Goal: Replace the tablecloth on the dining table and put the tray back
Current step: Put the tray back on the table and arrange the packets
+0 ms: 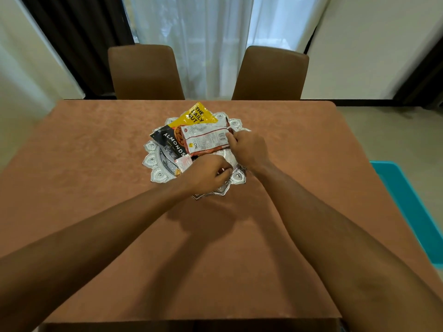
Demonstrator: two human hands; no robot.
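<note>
Both hands reach over the silver tray (153,161), which sits on the brown tablecloth (96,200) near the middle of the bench, a little toward its far edge. The left hand (207,174) is curled over the tray's near rim, fingers bent inward; whether they pinch the rim or something small I cannot tell. The right hand (249,148) is closed on the right end of a white-and-red snack packet (206,140) lying across the tray. Under that packet lie a black almonds bag (170,143) toward the left and a yellow nut bag (196,116) toward the far edge, its top reaching past the tray's far rim. A small red-and-white sachet (183,164) lies just beside the left hand. The tablecloth covers the whole bench top and hangs over the edges. Two brown chairs (146,73) stand at the far edge before white curtains (211,44). A teal bin (412,204) shows past the right edge.
</note>
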